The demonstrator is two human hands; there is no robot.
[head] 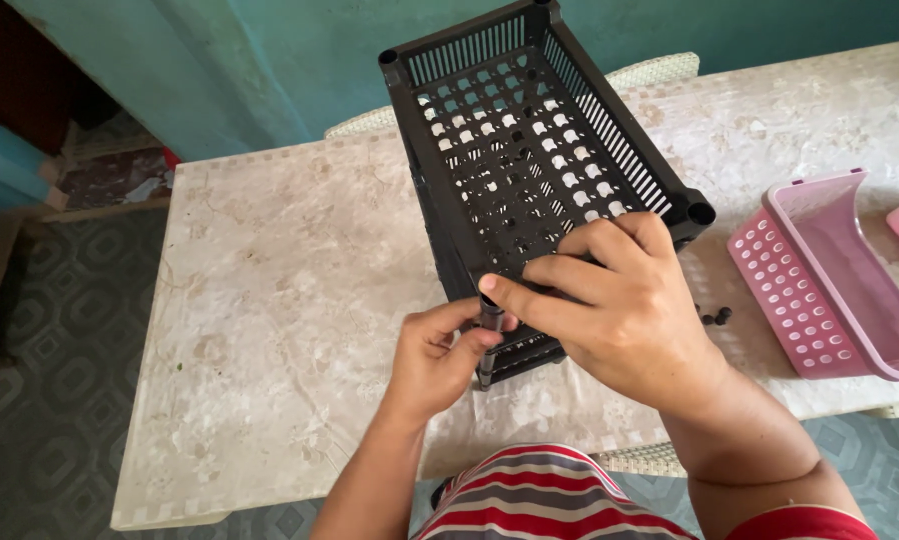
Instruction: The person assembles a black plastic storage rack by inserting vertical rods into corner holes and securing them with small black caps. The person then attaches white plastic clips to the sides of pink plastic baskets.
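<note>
A pale, marble-patterned table (269, 300) fills most of the view, seen from above. Both hands meet near its front edge. Rising up and away from them is a black plastic basket (529, 150) with slotted walls and a perforated base, tilted on the tabletop. To the right of the right hand, well apart, lies a pink perforated basket (829, 280) on its side. The right hand (619, 300) covers the black basket's near corner, fingers curled and gripping it. Just below and left, the left hand (434, 355) pinches a short black post (488, 325) fitted at that corner. Right of the right hand sit small black pieces (717, 317), too small to identify.
</note>
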